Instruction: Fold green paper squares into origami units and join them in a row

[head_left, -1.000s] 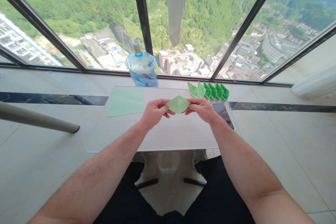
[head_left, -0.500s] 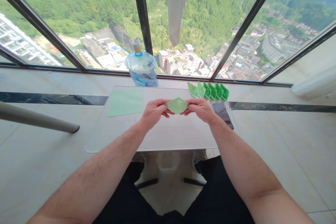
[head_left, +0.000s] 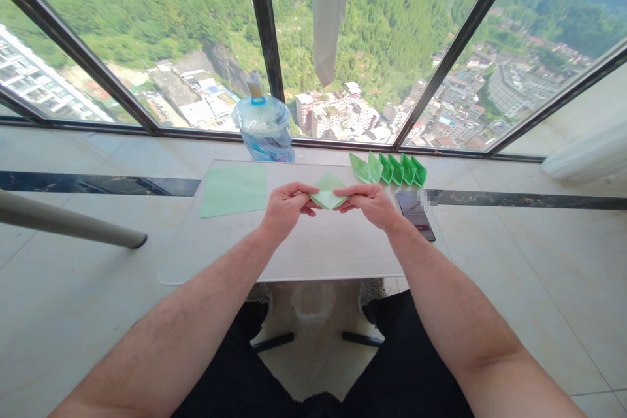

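My left hand point(head_left: 287, 207) and my right hand point(head_left: 372, 204) both pinch a small folded light-green paper piece point(head_left: 328, 191), one at each side corner, just above the white table top point(head_left: 313, 248). The piece is tilted so its upper flap faces away from me. A flat sheet of light-green paper point(head_left: 234, 189) lies on the table to the left of my left hand. A row of several finished folded green paper pieces point(head_left: 389, 168) stands at the table's far right edge, beyond my right hand.
A dark phone point(head_left: 415, 214) lies on the table right of my right hand. A large water bottle point(head_left: 263, 127) stands behind the table by the window. A grey pole point(head_left: 68, 225) juts in from the left. A white cloth point(head_left: 327, 6) hangs above.
The folded piece has been drawn narrower and tipped away from me between my fingers; my hands have come slightly closer together. Nothing else has moved.
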A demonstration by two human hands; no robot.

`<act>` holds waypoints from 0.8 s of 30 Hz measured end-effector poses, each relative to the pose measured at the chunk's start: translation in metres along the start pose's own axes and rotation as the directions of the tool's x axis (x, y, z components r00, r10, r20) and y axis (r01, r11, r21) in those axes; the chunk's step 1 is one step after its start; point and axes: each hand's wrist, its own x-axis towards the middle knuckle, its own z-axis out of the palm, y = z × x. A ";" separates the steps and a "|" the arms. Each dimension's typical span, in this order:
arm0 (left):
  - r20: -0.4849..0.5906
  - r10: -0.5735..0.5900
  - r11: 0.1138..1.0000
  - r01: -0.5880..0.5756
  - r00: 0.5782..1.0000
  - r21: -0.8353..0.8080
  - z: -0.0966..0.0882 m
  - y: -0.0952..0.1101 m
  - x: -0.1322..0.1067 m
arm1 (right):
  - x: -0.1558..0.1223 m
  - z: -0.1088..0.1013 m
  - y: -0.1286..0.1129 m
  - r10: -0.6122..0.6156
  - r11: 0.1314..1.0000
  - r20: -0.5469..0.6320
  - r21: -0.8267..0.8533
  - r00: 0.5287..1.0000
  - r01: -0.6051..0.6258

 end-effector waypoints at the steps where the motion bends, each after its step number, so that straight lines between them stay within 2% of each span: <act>1: -0.004 0.005 1.000 -0.005 1.000 -0.005 0.000 0.000 0.000 | 0.000 0.000 0.001 -0.002 1.000 -0.003 0.006 1.000 0.002; 15: 0.017 -0.087 0.977 0.088 0.996 -0.194 -0.001 0.001 0.000 | 0.001 -0.003 0.006 0.030 0.992 -0.016 0.122 0.999 -0.028; 18: -0.006 -0.071 0.986 0.069 0.997 -0.150 0.002 0.001 -0.001 | -0.001 -0.001 0.001 0.029 0.998 -0.015 0.063 0.999 -0.028; 24: -0.072 -0.028 0.999 0.026 0.997 -0.035 0.007 -0.004 0.000 | -0.002 0.004 -0.004 -0.010 0.986 -0.065 -0.167 0.998 -0.001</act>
